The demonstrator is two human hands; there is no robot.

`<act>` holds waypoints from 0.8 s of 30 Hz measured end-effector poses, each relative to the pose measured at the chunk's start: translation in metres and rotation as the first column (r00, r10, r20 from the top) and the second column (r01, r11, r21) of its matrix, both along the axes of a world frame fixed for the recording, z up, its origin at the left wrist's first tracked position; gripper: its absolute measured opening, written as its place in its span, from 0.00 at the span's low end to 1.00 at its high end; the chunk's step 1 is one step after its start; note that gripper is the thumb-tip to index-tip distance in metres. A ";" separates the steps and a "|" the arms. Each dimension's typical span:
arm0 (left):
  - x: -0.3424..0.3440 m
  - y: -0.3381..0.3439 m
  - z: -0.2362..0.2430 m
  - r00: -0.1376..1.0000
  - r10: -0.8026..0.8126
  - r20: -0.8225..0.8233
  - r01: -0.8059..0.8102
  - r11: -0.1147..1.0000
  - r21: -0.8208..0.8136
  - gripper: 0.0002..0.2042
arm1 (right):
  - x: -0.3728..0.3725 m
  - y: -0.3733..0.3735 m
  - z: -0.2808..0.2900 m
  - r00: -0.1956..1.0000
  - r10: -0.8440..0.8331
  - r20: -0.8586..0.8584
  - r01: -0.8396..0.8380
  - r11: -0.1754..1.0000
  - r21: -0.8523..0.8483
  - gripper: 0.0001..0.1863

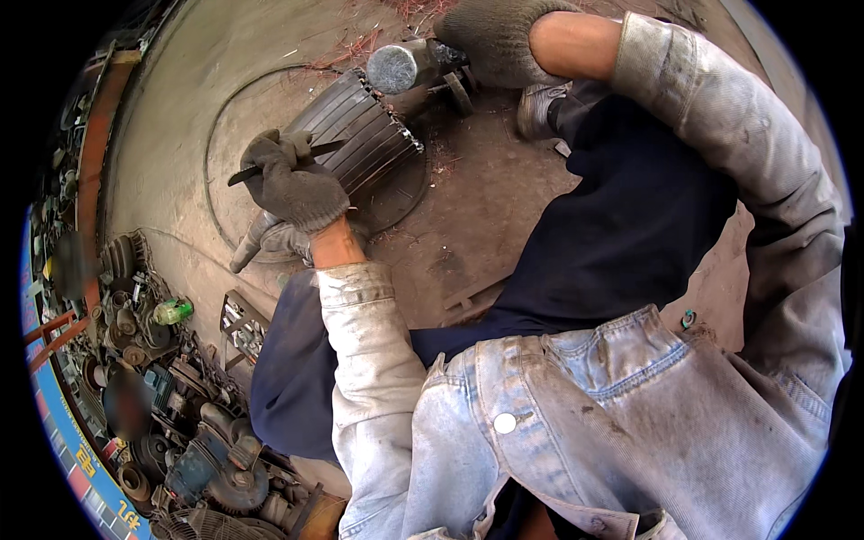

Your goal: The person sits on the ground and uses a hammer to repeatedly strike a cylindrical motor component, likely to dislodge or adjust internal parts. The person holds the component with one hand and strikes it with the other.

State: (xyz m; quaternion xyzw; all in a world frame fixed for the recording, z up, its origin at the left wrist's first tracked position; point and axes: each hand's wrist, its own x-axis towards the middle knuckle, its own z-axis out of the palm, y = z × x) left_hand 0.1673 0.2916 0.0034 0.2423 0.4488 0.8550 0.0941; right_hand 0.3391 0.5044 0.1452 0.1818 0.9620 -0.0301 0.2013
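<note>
A dark grey knitted glove covers my left hand [292, 184], which is closed around a flat dark metal blade [328, 148], perhaps a chisel. The blade sticks out on both sides of the fist. Just beyond it lies a slotted metal motor core [364, 130], a ribbed cylinder with ragged bits along its right end rim. My right hand [493, 40], gloved alike, grips a hammer at the upper middle. The hammer's round, worn face [392, 69] is above the core's far right end, pointing left. Its handle is mostly hidden by the glove.
Thin red wire scraps [355, 49] litter the concrete floor, where a dark cable loop [211, 135] curves around the core. At lower left sits a heap of old motor parts [193, 459] with a green bottle [173, 311]. My right shoe [540, 110] stands right of the core.
</note>
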 end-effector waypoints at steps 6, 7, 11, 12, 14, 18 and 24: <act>0.004 -0.046 0.070 0.957 0.123 -0.263 -0.248 0.818 -0.519 0.08 | 0.011 -0.033 0.022 0.992 0.097 -0.081 -0.093 0.994 0.050 0.22; -0.016 -0.063 0.050 0.938 0.058 -0.341 -0.246 0.805 -0.540 0.13 | 0.010 -0.044 0.031 0.987 0.093 -0.134 -0.089 0.995 0.035 0.23; 0.013 -0.094 0.004 0.544 -0.319 -0.776 -0.387 0.726 -0.569 0.12 | 0.018 -0.094 0.034 0.602 0.119 -0.790 -0.403 0.899 -0.172 0.25; 0.018 -0.095 -0.003 0.364 -0.401 -0.841 -0.437 0.724 -0.534 0.13 | 0.016 -0.097 0.024 0.571 0.154 -0.807 -0.437 0.889 -0.140 0.25; 0.026 -0.103 -0.010 0.292 -0.484 -0.825 -0.396 0.724 -0.565 0.11 | 0.027 -0.088 0.009 0.500 0.207 -0.841 -0.481 0.874 -0.071 0.25; 0.015 -0.108 -0.037 0.260 -0.532 -0.806 -0.327 0.737 -0.591 0.09 | 0.046 -0.157 0.002 0.541 -0.263 -0.799 -0.217 0.874 -0.434 0.18; -0.021 -0.107 -0.046 0.291 -0.382 -0.877 -0.328 0.821 -0.467 0.07 | 0.047 -0.224 -0.050 0.409 -0.859 -0.309 0.162 0.402 -0.901 0.15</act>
